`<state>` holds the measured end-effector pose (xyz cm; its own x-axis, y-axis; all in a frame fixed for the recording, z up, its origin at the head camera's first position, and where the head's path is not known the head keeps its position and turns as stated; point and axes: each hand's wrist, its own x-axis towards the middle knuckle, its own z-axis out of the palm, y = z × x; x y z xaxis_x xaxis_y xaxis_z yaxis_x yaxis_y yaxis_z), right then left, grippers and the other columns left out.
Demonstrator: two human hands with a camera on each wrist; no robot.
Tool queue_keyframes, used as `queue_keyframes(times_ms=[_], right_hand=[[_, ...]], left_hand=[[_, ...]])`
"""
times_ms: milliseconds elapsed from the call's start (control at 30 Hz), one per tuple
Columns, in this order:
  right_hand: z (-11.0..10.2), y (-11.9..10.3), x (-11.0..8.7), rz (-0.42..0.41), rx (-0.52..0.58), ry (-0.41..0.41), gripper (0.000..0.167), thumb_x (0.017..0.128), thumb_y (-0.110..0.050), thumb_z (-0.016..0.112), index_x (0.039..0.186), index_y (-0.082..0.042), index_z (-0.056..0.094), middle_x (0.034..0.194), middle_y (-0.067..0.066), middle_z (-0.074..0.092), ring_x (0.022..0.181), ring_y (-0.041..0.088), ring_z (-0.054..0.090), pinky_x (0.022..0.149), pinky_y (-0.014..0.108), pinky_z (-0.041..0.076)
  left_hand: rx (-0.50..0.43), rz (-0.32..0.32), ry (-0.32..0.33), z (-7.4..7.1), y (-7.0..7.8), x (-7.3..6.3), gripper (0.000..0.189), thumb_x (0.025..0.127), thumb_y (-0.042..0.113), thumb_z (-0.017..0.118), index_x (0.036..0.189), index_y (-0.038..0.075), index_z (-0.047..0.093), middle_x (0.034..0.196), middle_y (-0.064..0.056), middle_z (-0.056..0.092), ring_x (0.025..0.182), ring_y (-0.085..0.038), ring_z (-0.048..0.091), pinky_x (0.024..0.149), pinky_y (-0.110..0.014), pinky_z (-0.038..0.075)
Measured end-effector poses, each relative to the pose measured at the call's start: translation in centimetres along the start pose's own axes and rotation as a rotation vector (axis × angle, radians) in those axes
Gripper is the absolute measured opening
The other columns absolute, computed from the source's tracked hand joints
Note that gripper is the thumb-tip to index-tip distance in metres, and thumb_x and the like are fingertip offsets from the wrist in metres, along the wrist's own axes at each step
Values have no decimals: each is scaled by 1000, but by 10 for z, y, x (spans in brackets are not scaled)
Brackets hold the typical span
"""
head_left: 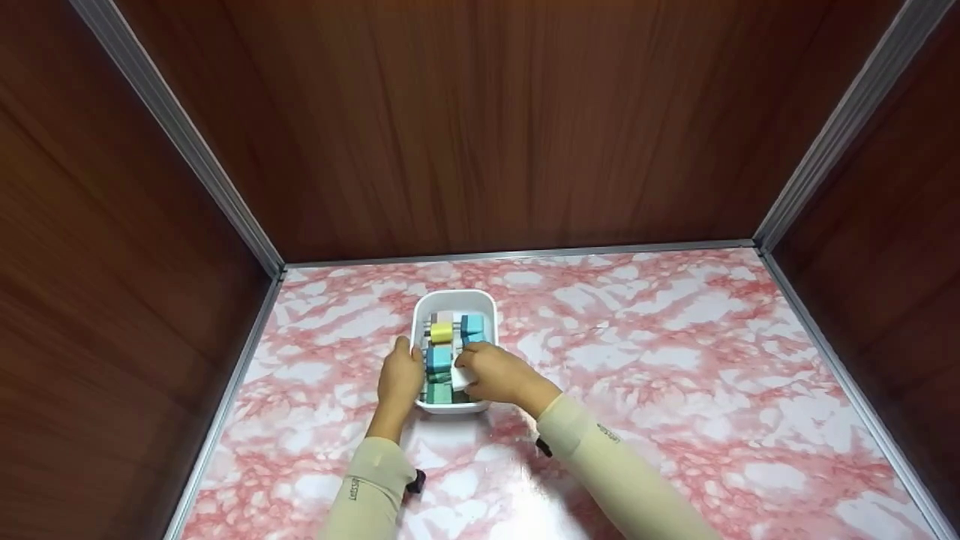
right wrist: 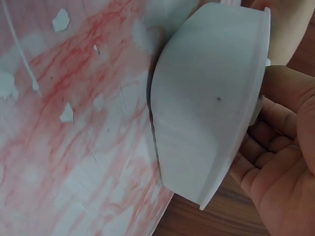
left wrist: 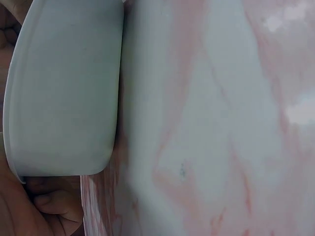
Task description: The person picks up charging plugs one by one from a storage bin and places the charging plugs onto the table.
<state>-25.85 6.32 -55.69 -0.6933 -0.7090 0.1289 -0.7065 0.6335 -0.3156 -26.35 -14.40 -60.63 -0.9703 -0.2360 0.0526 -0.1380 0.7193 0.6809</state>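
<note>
A white rounded container [head_left: 454,293] holds several small coloured blocks with prongs that look like charger plugs. At its left side my left hand [head_left: 401,375] grips the rim, with curled fingers [left wrist: 59,204] showing past the container's end in the left wrist view. Over the container's right half, my right hand [head_left: 502,373] pinches a white charger plug [head_left: 462,378]. Blue plugs [head_left: 439,358], a yellow plug [head_left: 441,333] and a green plug [head_left: 439,394] are arranged on the left half. In the right wrist view the container's wall [right wrist: 206,98] hides most of the pinched plug.
The container stands on a red-and-white marbled tabletop [head_left: 660,360]. Dark wood panels [head_left: 480,135] enclose it at the back and both sides, with metal strips [head_left: 525,253] along the edges. A bright reflection lies on the tabletop near the front.
</note>
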Motion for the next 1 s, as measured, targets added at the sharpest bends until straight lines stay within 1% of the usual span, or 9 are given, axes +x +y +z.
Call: queue_keyframes(times_ms=[267,400,533,667,800,1000], right_hand=[[-8,5,-7,72,67,2,40,77,-14,80,115,-7,73,113,5,67,97,19,62,86,36,54],[-12,6,-9,79,88,10,41,79,-16,82,117,-5,73,112,6,68,98,19,62,88,36,54],[-15,8,-12,67,71,20,39,81,-16,81,117,-6,73,111,5,67,97,17,61,88,35,54],[-20,10,-16,63,59,27,38,81,-14,80,118,-5,73,112,6,67,99,18,61,89,36,54],[-24,12,-19,71,74,41,39,81,-13,79,118,-4,72,113,8,67,101,20,62,90,37,54],[-27,20,-26,88,78,62,40,80,-16,82,117,-4,71,112,6,66,100,18,61,90,36,54]], left_hand=[[11,-26,0,0,0,1,27,106,23,48,121,2,57,108,-25,71,99,-44,70,78,-58,51],[6,-34,-2,1,0,1,28,106,23,48,124,2,56,109,-25,72,98,-44,70,77,-59,52],[2,-43,-11,2,0,2,30,106,22,48,127,2,56,109,-24,72,99,-43,70,77,-59,52],[-2,-60,-16,2,1,2,28,105,23,49,125,4,56,107,-23,72,97,-42,70,76,-58,51],[-3,-62,-14,2,1,1,26,105,22,49,122,4,56,106,-22,71,95,-41,70,75,-58,51],[-17,-62,-25,1,2,1,23,105,21,50,119,4,56,107,-21,71,96,-39,70,76,-56,51]])
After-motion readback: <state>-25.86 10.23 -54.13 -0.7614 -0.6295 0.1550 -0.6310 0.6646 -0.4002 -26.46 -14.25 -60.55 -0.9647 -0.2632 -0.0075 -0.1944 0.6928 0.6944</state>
